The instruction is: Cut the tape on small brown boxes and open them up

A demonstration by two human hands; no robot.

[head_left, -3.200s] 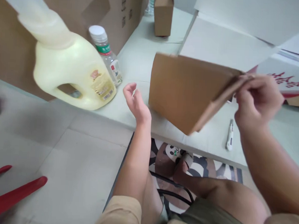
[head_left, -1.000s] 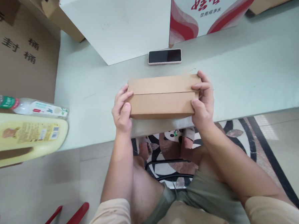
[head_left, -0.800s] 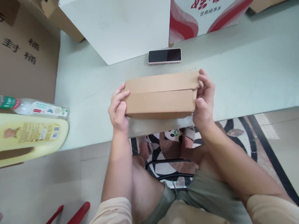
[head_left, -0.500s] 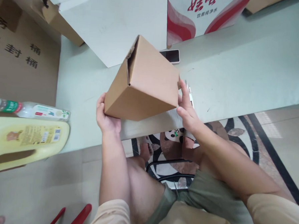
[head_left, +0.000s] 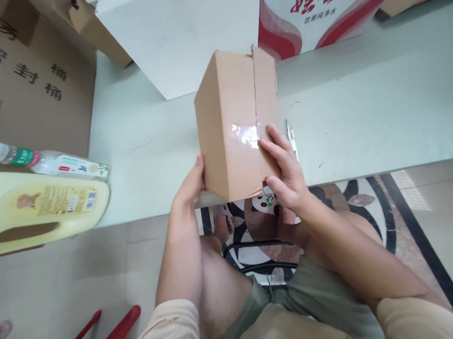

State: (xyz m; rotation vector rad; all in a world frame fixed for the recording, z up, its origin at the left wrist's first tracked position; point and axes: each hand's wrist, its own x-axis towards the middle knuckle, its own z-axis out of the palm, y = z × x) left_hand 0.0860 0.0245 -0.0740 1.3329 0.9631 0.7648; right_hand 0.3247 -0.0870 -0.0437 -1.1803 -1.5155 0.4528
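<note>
A small brown cardboard box (head_left: 236, 94) is tilted up in front of me above the table, gripped from both sides. Clear shiny tape crosses the seam on the face toward me. My left hand (head_left: 190, 185) supports its lower left edge, thumb on the side and most fingers hidden behind. On the right, my right hand (head_left: 285, 167) presses its fingers and thumb against the seam face near the lower corner. Just beyond that hand, a slim metallic tool that looks like a utility knife (head_left: 292, 138) lies on the table.
The pale green table (head_left: 366, 111) carries a white box (head_left: 180, 40) and a red-and-white printed carton (head_left: 313, 22) at the back. At left are a clear plastic bottle (head_left: 48, 161), a yellow jug (head_left: 65, 201) and a large printed carton (head_left: 40, 109). Below is tiled floor.
The box has been turned, so its taped seam face now shows. My left hand moved right and my right hand shifted onto the seam face. The phone on the table is now hidden.
</note>
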